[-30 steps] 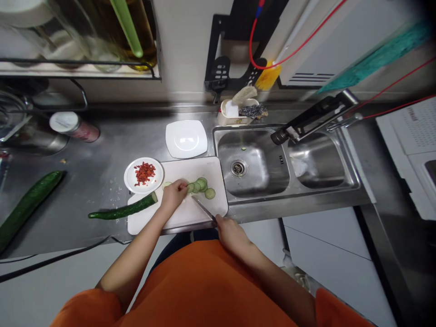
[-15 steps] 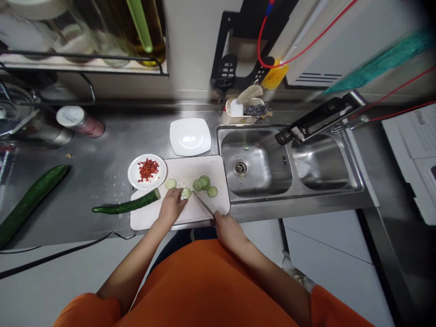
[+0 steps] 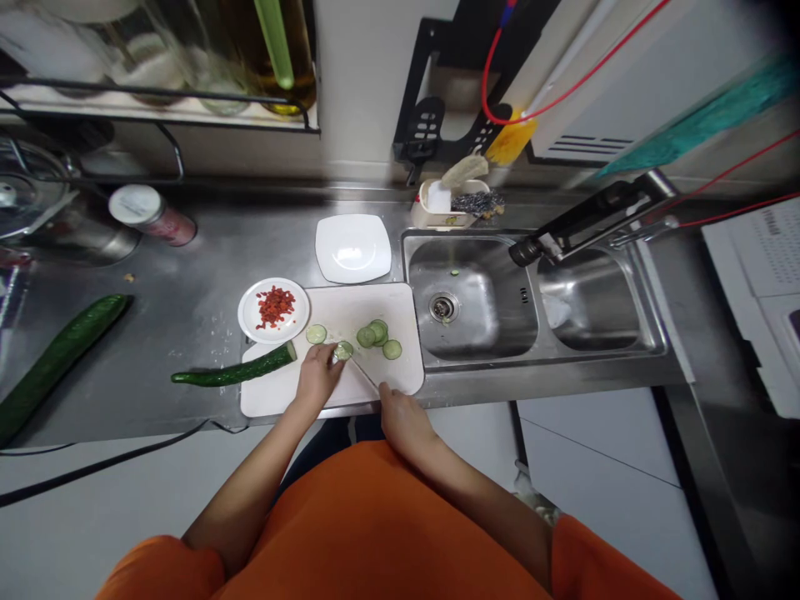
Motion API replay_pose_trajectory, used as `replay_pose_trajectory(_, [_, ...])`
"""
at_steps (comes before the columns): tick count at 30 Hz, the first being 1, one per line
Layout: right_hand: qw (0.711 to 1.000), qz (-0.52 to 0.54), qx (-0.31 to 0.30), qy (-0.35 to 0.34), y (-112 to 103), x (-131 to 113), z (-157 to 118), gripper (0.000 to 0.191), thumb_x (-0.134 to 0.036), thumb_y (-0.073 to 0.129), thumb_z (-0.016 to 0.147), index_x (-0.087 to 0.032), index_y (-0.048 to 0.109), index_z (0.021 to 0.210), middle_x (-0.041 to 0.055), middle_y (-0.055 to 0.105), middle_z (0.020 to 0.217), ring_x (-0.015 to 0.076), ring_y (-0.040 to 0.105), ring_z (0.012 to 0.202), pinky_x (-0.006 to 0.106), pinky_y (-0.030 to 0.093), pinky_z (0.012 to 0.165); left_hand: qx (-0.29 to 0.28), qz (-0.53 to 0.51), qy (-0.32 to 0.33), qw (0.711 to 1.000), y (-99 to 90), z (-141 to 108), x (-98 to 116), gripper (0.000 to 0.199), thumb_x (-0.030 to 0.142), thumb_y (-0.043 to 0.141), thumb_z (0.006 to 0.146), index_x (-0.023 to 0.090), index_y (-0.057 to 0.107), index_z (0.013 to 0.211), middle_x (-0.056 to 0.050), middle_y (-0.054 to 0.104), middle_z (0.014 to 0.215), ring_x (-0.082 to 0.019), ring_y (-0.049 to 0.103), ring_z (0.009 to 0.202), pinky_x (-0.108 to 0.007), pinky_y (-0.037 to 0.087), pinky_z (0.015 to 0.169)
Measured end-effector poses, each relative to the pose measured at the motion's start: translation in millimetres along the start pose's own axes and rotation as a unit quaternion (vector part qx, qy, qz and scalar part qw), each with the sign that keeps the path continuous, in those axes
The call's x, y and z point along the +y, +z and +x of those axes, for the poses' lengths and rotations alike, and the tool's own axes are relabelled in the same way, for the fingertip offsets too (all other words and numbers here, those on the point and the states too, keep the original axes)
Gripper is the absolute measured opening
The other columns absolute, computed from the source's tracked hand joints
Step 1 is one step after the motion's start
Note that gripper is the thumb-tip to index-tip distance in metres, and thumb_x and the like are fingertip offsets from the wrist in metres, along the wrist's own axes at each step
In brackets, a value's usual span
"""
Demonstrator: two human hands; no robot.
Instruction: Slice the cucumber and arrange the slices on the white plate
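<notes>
My left hand point(image 3: 319, 375) is closed, its fingertips pinching the left edge of a cucumber slice point(image 3: 343, 351) on the white cutting board point(image 3: 275, 398). In my right hand point(image 3: 403, 417) is the handle of a knife point(image 3: 365, 374); the thin blade points up and left, its tip at that slice. Several more cucumber slices point(image 3: 377, 333) lie to the right on the board, and a single round slice point(image 3: 316, 334) lies just above my left hand. The cut cucumber point(image 3: 237, 371) rests with its cut end on the board and its tapered end over the counter.
A plate of chopped red pieces point(image 3: 247, 310) overlaps the board's upper left corner. Behind the board is a bare white plate point(image 3: 353, 248). A whole cucumber point(image 3: 66, 362) lies far left. The double sink point(image 3: 475, 354) adjoins on the right, its faucet point(image 3: 562, 225) reaching over it.
My right hand has moved slightly left with the knife, and the blade now stands more steeply edge-on at the slice. My left hand keeps its grip. The whole view has shifted a little.
</notes>
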State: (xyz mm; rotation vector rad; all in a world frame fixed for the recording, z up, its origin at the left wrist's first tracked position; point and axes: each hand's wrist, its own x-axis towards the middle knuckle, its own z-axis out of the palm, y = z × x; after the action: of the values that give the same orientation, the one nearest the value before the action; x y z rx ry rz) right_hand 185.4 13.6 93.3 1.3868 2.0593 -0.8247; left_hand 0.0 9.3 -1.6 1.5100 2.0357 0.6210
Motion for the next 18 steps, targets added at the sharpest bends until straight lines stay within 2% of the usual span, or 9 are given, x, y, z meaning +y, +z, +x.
replay_pose_trajectory(18, [0.999, 0.02, -0.016, 0.021, -5.3, -12.1, 1.1, 0.036, -0.001, 0.026, 0.088, -0.015, 0.05, 0.112, 0.0138, 0.066, 0.099, 0.0237, 0.065, 0.095, 0.029, 0.046, 0.073, 0.003, 0.005, -0.008, 1.0, -0.3, 1.6, 2.3, 0.026, 0.023, 0.06, 0.076, 0.016, 0.062, 0.102, -0.008, 0.062, 0.089, -0.021, 0.058, 0.084, -0.034, 0.048, 0.081])
